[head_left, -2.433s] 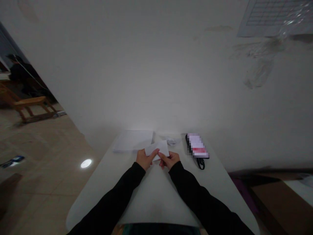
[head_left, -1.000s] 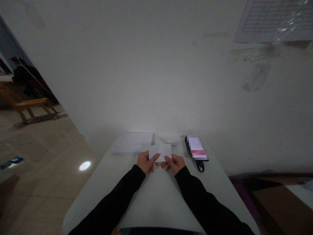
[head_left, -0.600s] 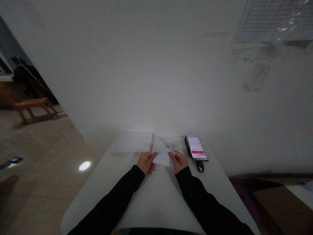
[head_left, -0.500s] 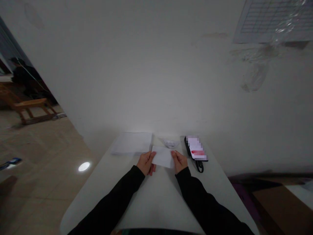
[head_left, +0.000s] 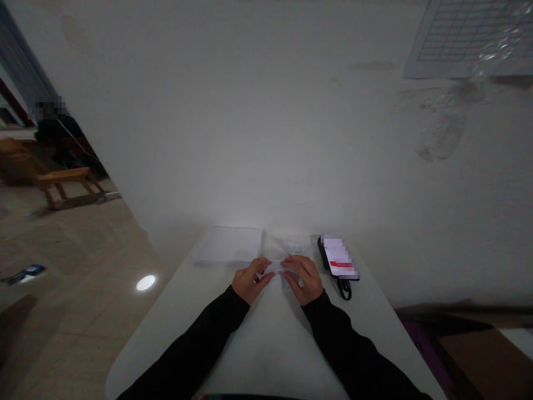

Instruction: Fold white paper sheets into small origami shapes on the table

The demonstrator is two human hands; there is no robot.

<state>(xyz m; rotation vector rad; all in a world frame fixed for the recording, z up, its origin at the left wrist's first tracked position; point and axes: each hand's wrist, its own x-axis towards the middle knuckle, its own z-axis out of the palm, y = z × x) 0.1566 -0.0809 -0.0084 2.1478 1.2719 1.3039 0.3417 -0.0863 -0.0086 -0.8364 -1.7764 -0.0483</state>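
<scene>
A small folded white paper (head_left: pixel 275 268) lies low on the white table (head_left: pixel 258 339), mostly covered by my hands. My left hand (head_left: pixel 249 280) pinches its left end with thumb and fingers. My right hand (head_left: pixel 305 277) lies over its right part with the fingers curled down onto it. Both arms wear black sleeves. Just beyond the hands sits a small crumpled bit of white paper (head_left: pixel 292 246).
A stack of white sheets (head_left: pixel 229 245) lies at the table's far left. A phone (head_left: pixel 339 262) with a black cable sits at the far right. A white wall rises behind the table. At the left are tiled floor, a wooden chair (head_left: pixel 50 180) and a distant person.
The paper was held up between both hands; now it is down on the table and narrower, with my right hand moved over the top of it.
</scene>
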